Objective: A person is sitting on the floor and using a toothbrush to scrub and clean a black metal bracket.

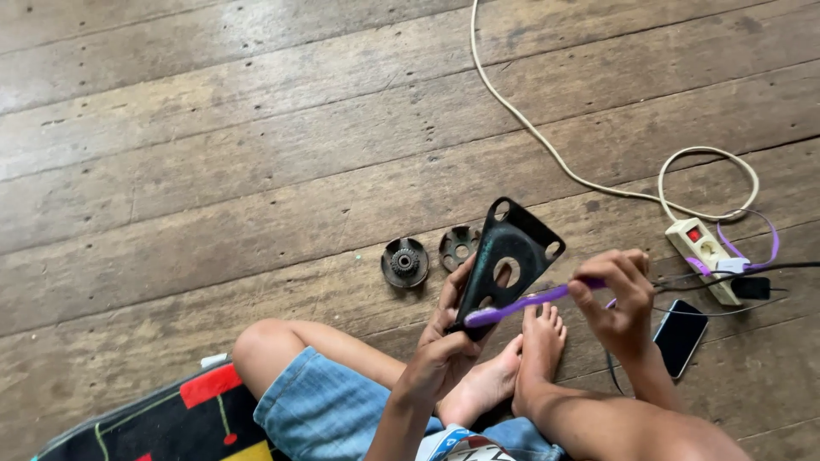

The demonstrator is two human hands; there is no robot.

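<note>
- Your left hand (446, 337) is clamped on the lower end of a black plate (506, 256), a roughly triangular piece with a round centre hole and smaller holes at its corners, held upright above your bare feet (512, 358).
- Your right hand (619, 299) is closed around the handle of a purple toothbrush (525, 303); its head touches the plate's lower edge, just beside your left fingers.
- You sit cross-legged on a worn plank floor (213, 154), in denim shorts (320, 410).
- Two round black parts lie on the boards just left of the plate: a gear hub (405, 262) and a disc (459, 248), side by side, close but apart.
- To your right, a white power strip (702, 256) with a red switch sits near a dark phone (681, 337); purple and black cables are plugged in there.
- A cream cord (547, 141) runs from the strip, loops once and leaves the top edge.
- A colourful mat (171, 423) shows at the lower left, beside your knee.
</note>
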